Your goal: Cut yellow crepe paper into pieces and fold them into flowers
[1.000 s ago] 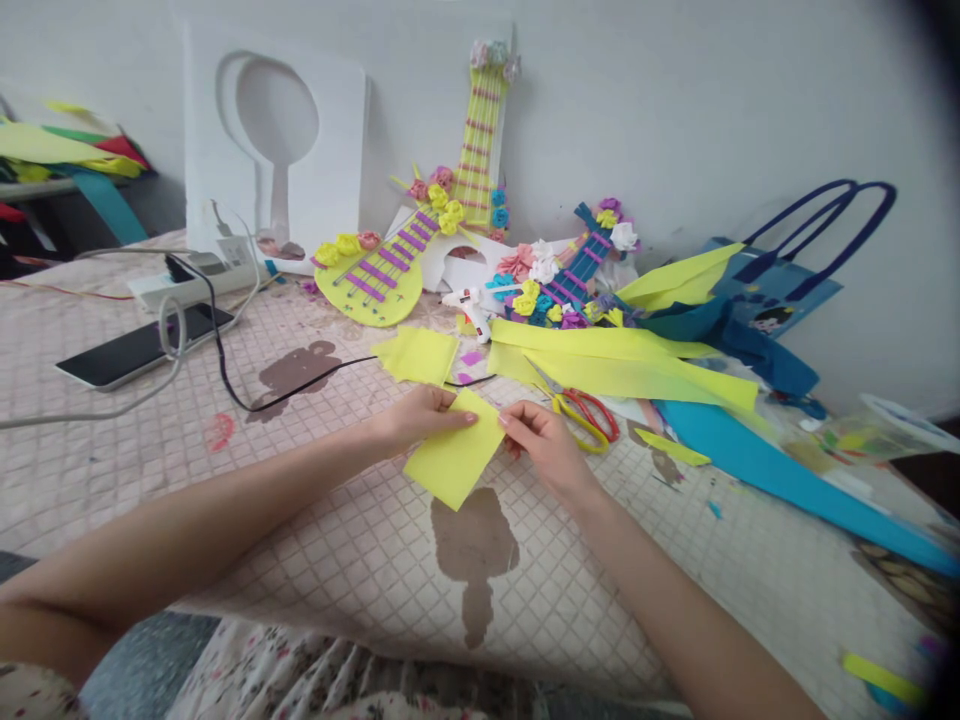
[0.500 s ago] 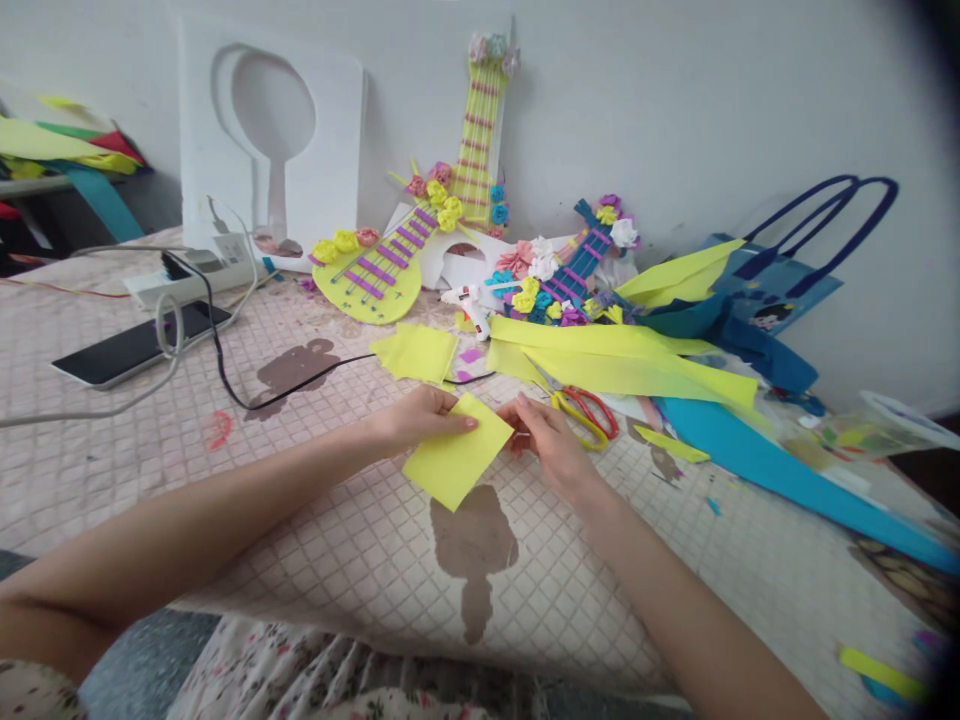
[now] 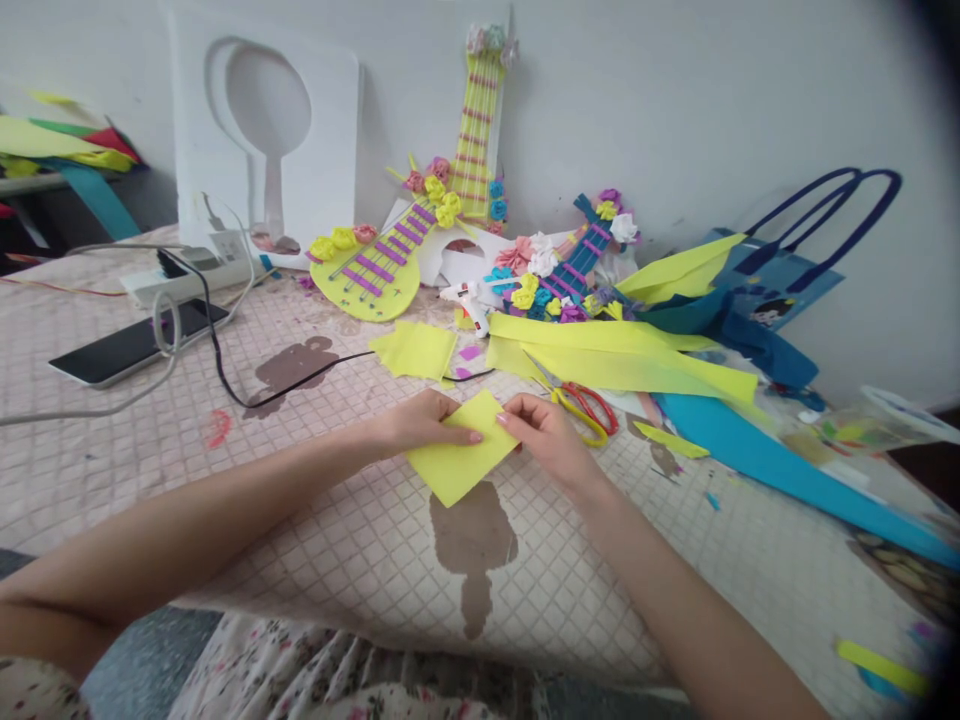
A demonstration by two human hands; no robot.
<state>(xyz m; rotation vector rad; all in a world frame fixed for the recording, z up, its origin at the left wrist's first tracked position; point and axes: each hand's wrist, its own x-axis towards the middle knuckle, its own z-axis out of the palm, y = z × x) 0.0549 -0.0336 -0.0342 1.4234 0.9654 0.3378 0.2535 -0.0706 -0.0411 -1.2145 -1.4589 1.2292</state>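
Between my two hands is a square of yellow crepe paper (image 3: 457, 468), held in the air above the table near its front edge. My left hand (image 3: 431, 420) pinches its left side, thumb lying on top. My right hand (image 3: 541, 432) grips the right corner with thumb above and fingers beneath. Behind the hands lie more cut yellow paper pieces (image 3: 415, 350). Scissors (image 3: 581, 408) with red and yellow handles rest just beyond my right hand, their blades against long yellow paper strips (image 3: 637, 358).
A white glue gun (image 3: 471, 305) stands behind the paper, its black cord crossing leftward. Flower-decorated paper guitars (image 3: 375, 270) lean at the back wall. At left are a phone-like black slab (image 3: 139, 340) and a power strip (image 3: 187, 275). A blue paper strip (image 3: 787, 470) and bag (image 3: 787, 280) are right.
My right hand has moved left onto the paper's right corner and now grips it. The yellow square has turned slightly; my left hand keeps its hold.
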